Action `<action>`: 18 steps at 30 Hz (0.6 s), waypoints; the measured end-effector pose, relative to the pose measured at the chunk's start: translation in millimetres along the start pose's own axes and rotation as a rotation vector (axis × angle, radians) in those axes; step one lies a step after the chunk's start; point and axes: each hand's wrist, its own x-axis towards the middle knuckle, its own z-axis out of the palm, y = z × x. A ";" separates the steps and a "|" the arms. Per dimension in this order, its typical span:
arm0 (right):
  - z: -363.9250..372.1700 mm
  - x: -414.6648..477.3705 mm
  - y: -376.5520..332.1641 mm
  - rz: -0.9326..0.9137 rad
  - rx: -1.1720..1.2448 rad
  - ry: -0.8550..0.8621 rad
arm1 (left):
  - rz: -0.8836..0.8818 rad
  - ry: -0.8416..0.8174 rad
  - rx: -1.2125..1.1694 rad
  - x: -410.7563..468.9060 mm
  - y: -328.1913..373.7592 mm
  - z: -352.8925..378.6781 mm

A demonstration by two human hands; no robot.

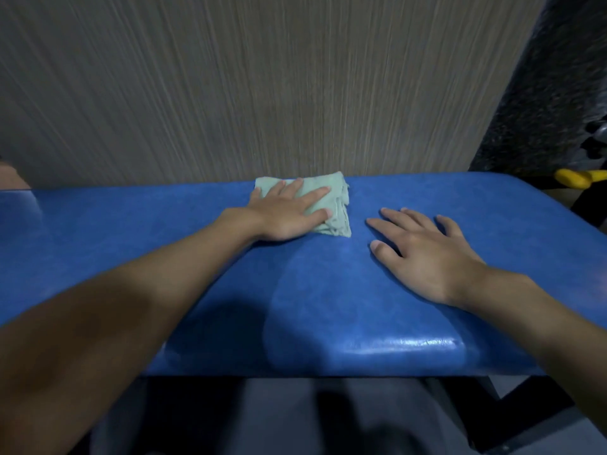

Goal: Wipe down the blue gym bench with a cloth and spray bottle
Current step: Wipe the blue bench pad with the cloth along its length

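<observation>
The blue padded gym bench [203, 284] runs across the whole view from left to right. A folded pale green cloth [335, 198] lies on it near the far edge. My left hand [285, 211] presses flat on the cloth with fingers spread over it. My right hand [423, 254] rests flat on the bare bench pad to the right of the cloth, fingers apart and holding nothing. A wet, shinier streak shows on the pad between and below the hands. No spray bottle is in view.
A grey wood-grain wall [262, 87] stands directly behind the bench. A yellow part of some equipment [578, 178] and dark gear sit at the far right. The bench's black frame [512, 418] and a grey floor show below the near edge.
</observation>
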 end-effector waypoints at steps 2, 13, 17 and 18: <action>-0.7 0.1 0.2 0.001 0.002 0.005 | -0.028 -0.015 -0.024 21.9 -5.7 -7.3; -1.5 -1.2 -0.3 0.011 0.019 0.007 | 0.028 -0.008 -0.015 -32.3 3.5 6.9; -3.1 -1.6 -2.0 0.016 0.023 -0.003 | 0.064 -0.004 0.025 -93.9 15.1 18.6; -4.0 -1.7 -2.2 0.019 0.016 -0.014 | 0.070 -0.004 0.034 -108.5 18.4 21.4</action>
